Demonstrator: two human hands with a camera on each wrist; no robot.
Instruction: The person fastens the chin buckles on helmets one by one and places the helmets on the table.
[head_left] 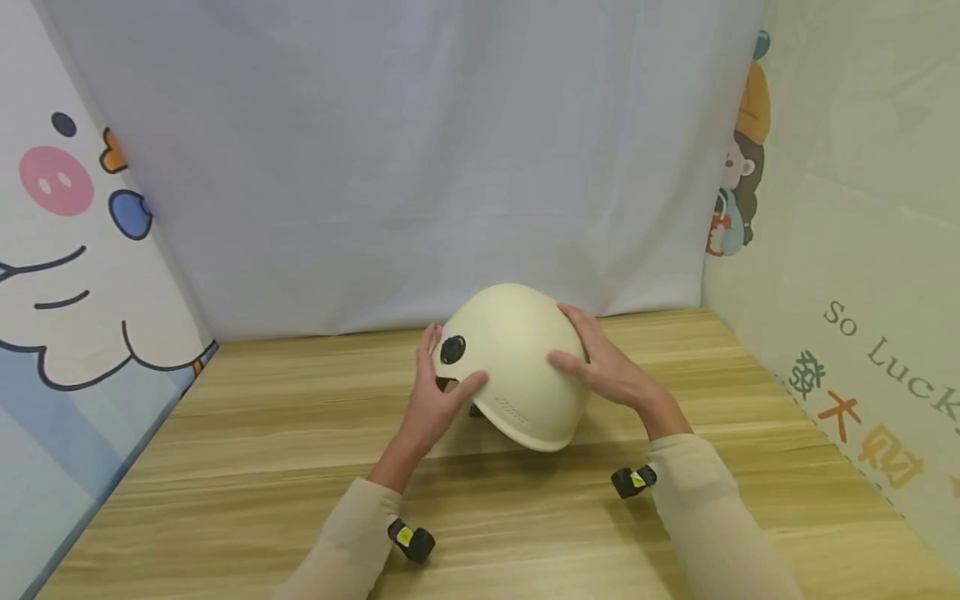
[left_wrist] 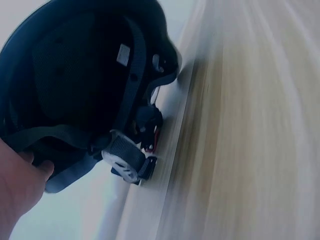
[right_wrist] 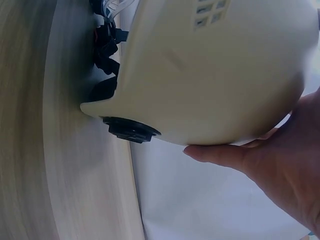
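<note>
A cream helmet [head_left: 521, 354] is held tilted over the table between two hands. At its left side, my left hand [head_left: 431, 408] grips the rim near a round black disc [head_left: 453, 350], the thumb on the outer shell. My right hand [head_left: 611, 367] holds the rounded right side, thumb and fingers spread round the shell. The left wrist view looks into the dark padded lining [left_wrist: 65, 65], with a black chin strap [left_wrist: 60, 134] and a pale plastic strap fitting [left_wrist: 122, 157] hanging below. Small vent slots [right_wrist: 210, 13] show in the right wrist view.
The wood-grain table [head_left: 262, 467] carries the work. A plain pale curtain [head_left: 390, 167] hangs along its back edge. Printed cartoon panels stand at the left [head_left: 75, 275] and right [head_left: 847, 250]. Each sleeve has a small black device [head_left: 411, 540] at the wrist.
</note>
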